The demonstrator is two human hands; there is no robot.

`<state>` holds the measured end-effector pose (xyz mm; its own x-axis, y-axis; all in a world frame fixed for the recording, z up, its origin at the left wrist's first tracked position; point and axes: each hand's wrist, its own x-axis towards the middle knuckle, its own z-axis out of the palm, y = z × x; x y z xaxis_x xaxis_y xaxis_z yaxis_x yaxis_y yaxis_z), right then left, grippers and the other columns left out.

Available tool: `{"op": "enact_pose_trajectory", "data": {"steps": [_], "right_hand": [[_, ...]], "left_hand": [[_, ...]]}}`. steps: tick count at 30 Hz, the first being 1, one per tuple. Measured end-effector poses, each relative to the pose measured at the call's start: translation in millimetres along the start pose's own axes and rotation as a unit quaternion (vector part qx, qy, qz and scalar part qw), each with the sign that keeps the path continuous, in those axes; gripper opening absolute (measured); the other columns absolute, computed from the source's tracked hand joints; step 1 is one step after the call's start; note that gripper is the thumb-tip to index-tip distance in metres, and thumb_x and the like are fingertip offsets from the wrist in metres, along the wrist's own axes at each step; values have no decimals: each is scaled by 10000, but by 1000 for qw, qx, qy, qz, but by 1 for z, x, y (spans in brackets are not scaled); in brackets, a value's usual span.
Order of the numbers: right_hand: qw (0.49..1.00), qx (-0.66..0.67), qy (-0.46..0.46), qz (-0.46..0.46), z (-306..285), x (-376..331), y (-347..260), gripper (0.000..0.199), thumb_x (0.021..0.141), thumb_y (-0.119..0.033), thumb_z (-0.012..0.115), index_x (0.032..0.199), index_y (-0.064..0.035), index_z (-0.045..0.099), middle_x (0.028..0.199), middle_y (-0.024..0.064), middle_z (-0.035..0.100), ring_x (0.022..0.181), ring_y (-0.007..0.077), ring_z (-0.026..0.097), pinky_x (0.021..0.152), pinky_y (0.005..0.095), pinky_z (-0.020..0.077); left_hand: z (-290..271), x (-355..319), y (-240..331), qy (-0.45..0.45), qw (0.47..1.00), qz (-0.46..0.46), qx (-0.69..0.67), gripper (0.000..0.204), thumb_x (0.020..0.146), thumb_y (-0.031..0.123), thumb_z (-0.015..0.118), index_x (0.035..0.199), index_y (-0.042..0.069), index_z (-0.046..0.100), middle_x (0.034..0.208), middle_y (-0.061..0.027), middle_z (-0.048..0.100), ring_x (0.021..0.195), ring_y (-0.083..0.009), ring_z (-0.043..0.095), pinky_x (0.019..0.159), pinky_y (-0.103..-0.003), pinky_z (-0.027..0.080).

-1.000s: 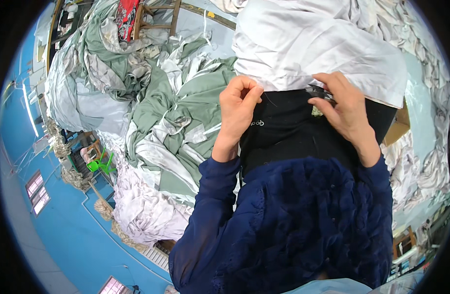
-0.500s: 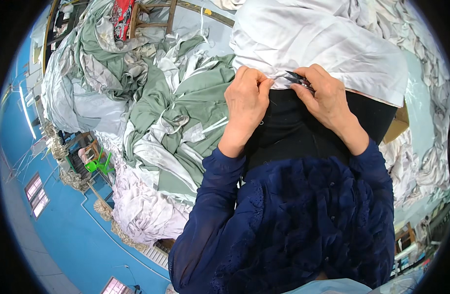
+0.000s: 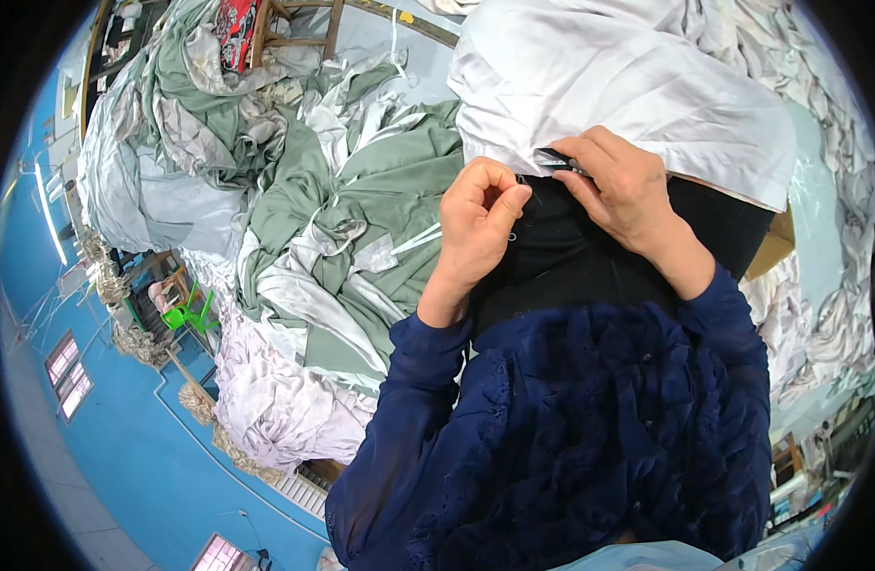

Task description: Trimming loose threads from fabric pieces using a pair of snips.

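Observation:
A pair of small black thread snips (image 3: 557,161) is held in my right hand (image 3: 626,190), its blades pointing left against the hem of a white cloth (image 3: 609,90). The cloth drapes over my lap, with black fabric (image 3: 571,252) showing below its edge. My left hand (image 3: 481,221) is closed in a pinch, just left of the snips and apart from the hem. Fine strands of thread (image 3: 522,179) show at its fingertips; what lies inside the fist is hidden.
Crumpled green and white cloth (image 3: 361,209) is heaped to my left, with pale pinkish cloth (image 3: 280,409) nearer. More white cloth (image 3: 823,285) lies to my right, beside a cardboard box edge (image 3: 774,246). Farther left are a green chair (image 3: 188,314) and a wooden stool (image 3: 299,38).
My left hand has come off the white hem and moved slightly down. The snips in my right hand have shifted a little left, and their blades have turned closer to level.

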<state>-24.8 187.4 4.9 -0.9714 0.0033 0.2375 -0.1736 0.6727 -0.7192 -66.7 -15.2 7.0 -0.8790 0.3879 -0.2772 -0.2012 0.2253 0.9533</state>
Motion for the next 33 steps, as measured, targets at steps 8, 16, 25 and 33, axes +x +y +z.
{"op": "enact_pose_trajectory", "data": {"steps": [8,16,25,33], "right_hand": [[998,-4,34,-44,3,6,1,312,736,-88,778,1033,-86,679,817,58,619,628,233,591,550,332,475],[998,-6,31,-48,10,8,2,307,732,-82,778,1024,-83,682,824,54,627,640,229,598,560,335,485],[999,-3,33,-44,17,8,6,298,745,-87,773,1028,-78,679,828,53,630,639,228,601,558,331,482],[999,24,28,36,12,5,9,275,791,-78,752,1056,-75,677,840,62,623,651,209,610,572,304,483]], "left_hand": [[-2,0,-7,-41,996,64,42,134,875,-41,659,832,11,543,853,-23,537,664,-62,504,592,-206,426],[1,-2,-5,-37,998,57,1,169,827,-9,710,801,29,548,829,-21,553,647,-74,449,577,-224,384],[3,-8,-1,-88,991,96,0,170,812,-13,714,797,33,550,840,-38,562,655,-93,457,583,-231,387],[2,-9,15,-134,984,113,-13,166,813,-21,704,785,30,549,837,-53,559,665,-97,476,583,-225,383]]}}
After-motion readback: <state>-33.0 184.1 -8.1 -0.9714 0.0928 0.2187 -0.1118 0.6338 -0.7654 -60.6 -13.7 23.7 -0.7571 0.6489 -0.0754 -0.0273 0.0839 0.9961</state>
